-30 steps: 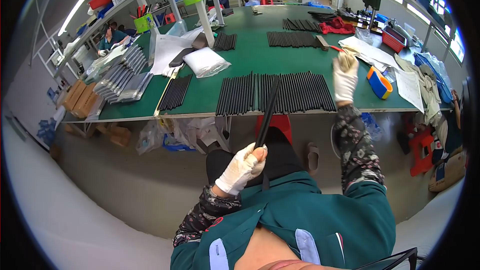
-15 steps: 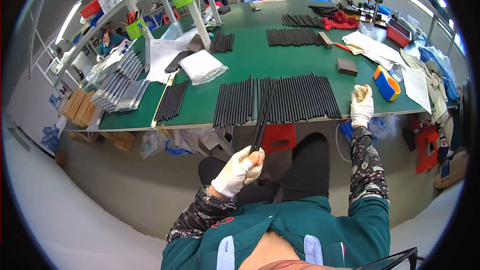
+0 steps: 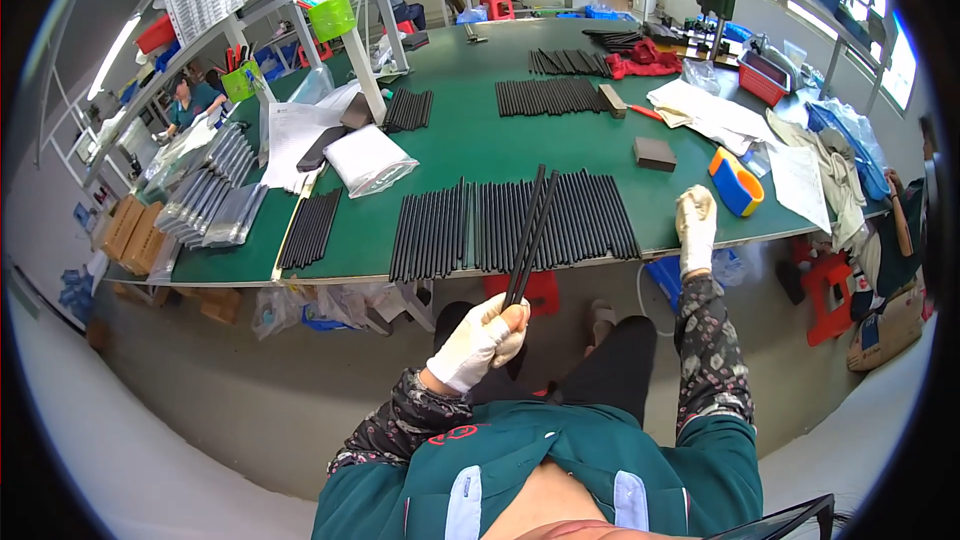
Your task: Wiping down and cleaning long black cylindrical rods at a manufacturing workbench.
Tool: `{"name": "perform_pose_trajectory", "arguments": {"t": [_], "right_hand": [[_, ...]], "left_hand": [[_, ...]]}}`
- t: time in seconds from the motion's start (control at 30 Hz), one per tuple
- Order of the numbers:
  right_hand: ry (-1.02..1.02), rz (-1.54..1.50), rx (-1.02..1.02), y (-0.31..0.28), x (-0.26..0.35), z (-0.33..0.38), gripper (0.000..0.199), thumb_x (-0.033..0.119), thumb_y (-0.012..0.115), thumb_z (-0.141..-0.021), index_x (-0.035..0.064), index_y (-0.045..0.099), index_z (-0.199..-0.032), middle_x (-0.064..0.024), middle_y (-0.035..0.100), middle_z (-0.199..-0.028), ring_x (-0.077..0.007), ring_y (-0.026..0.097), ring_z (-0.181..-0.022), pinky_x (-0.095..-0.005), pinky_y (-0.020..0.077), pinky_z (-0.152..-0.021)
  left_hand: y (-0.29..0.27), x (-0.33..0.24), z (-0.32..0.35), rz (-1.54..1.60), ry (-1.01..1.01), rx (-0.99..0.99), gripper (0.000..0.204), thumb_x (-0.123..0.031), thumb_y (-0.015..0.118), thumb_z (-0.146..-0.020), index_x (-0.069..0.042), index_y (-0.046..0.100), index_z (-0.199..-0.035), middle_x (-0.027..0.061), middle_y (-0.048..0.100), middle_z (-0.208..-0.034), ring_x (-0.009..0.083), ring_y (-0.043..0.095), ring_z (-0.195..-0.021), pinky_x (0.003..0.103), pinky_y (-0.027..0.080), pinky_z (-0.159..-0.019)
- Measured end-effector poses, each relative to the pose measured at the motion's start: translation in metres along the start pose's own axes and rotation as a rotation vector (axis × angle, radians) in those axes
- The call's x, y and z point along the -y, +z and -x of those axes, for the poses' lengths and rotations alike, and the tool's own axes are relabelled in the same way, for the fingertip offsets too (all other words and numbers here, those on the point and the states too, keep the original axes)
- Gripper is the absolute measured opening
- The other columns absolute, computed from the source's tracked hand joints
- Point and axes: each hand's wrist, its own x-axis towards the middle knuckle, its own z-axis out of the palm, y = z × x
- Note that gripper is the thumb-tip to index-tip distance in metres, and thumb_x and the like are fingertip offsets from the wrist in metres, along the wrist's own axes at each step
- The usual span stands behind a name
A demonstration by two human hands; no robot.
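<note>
My left hand [image 3: 478,345], in a white glove with bare fingertips, is closed round the lower ends of two thin black rods [image 3: 530,240]. They slant upward in front of the table edge and cross slightly. Behind them, many black rods [image 3: 560,220] lie side by side in a wide row, with another group [image 3: 430,232] just left of it. My right hand [image 3: 697,223], also gloved, is closed at the table's front edge, right of the rows. Whatever its curled fingers hold is hidden. Nearest to it are a blue-and-orange ring-shaped tool [image 3: 737,182] and a grey-brown block [image 3: 655,153].
More black rods [image 3: 310,230] lie at the left on the green table [image 3: 450,150], and others [image 3: 548,97] farther back. A white plastic-wrapped packet [image 3: 368,160] sits by a shelf post. Papers [image 3: 715,115] and a red basket [image 3: 763,77] are at the right.
The whole view has shifted, so the table appears lower and farther left. Both rods stay in my left hand. The beige wad seen at my right hand is no longer distinct.
</note>
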Motion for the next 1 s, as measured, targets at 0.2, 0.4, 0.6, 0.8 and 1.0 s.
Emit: {"name": "perform_pose_trajectory", "arguments": {"t": [0.2,0.4,0.6,0.8,1.0], "right_hand": [[0.304,-0.726,0.714,0.098,0.126,0.115,0.019,0.019,0.057,-0.095,0.0063,0.053,-0.108,-0.0032,0.058,-0.1,-0.0102,0.056,-0.085,-0.0236,0.0475,-0.077],[0.585,-0.828,0.784,0.129,0.165,0.144,0.028,0.002,0.059,-0.087,0.0041,0.046,-0.112,-0.0072,0.057,-0.098,-0.0175,0.062,-0.08,-0.0283,0.0544,-0.067],[0.542,-0.782,0.684,0.138,0.169,0.067,0.006,0.013,0.053,-0.096,0.0112,0.047,-0.096,-0.0067,0.053,-0.088,-0.0172,0.058,-0.064,-0.0294,0.0513,-0.058],[0.314,-0.803,0.319,0.078,0.128,-0.02,0.021,0.029,0.051,-0.098,0.0081,0.051,-0.1,-0.005,0.057,-0.081,-0.018,0.059,-0.075,-0.0332,0.0505,-0.074],[0.292,-0.842,0.928,0.096,0.132,0.127,0.032,0.018,0.063,-0.088,0.0042,0.048,-0.112,-0.0061,0.058,-0.104,-0.0185,0.057,-0.102,-0.0328,0.0487,-0.087]], "left_hand": [[0.018,0.002,-0.024,-0.074,-0.014,-0.061,0.023,-0.031,0.052,-0.098,-0.008,0.05,-0.092,-0.0056,0.037,-0.058,0.0046,0.03,-0.045,0.022,0.026,-0.042],[0.008,0.017,-0.029,-0.587,0.187,-0.197,0.027,-0.03,0.053,-0.097,-0.006,0.051,-0.086,-0.004,0.046,-0.062,0.0053,0.042,-0.055,0.022,0.034,-0.05],[0.032,-0.013,-0.019,-0.238,-0.08,-0.13,0.024,-0.031,0.053,-0.097,-0.009,0.051,-0.088,-0.0076,0.038,-0.064,0.0024,0.033,-0.054,0.021,0.026,-0.048],[0.036,-0.017,-0.003,-0.178,-0.194,0.016,0.029,-0.038,0.053,-0.096,-0.009,0.051,-0.098,-0.0085,0.035,-0.062,0.0026,0.029,-0.05,0.02,0.02,-0.044],[0.03,-0.015,-0.037,-0.148,-0.016,-0.01,0.031,-0.039,0.049,-0.098,-0.008,0.051,-0.1,-0.0057,0.038,-0.06,0.0038,0.032,-0.048,0.021,0.025,-0.043]]}}
